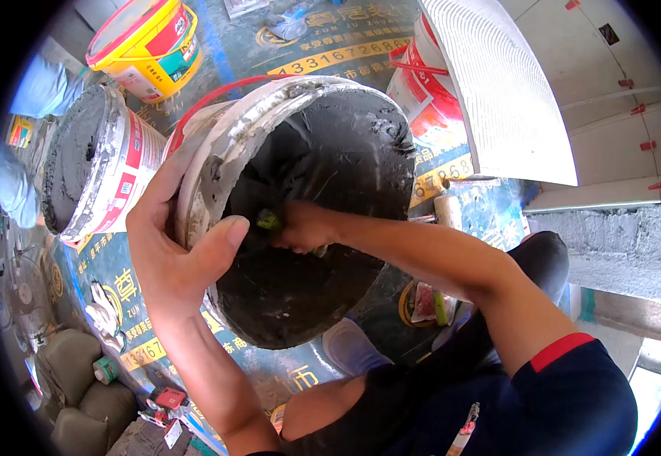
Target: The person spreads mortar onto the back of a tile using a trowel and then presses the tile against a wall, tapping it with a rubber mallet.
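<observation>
A white bucket [210,182] is tipped toward me, its inside [300,296] coated with dark grey mortar. My left hand [178,251] is closed on its left rim, thumb over the lip. My right hand [300,228] reaches into the bucket, closed on a green-handled tool [270,220] whose working end is hidden among the mortar.
Left stands a bucket of grey mortar [80,159]; behind, yellow [156,76] and red-white [425,106] buckets. A ridged white panel [509,99] is upper right, beside a tiled wall [611,129]. Blue-clad legs [26,91] are far left. Sacks [80,365] lie lower left.
</observation>
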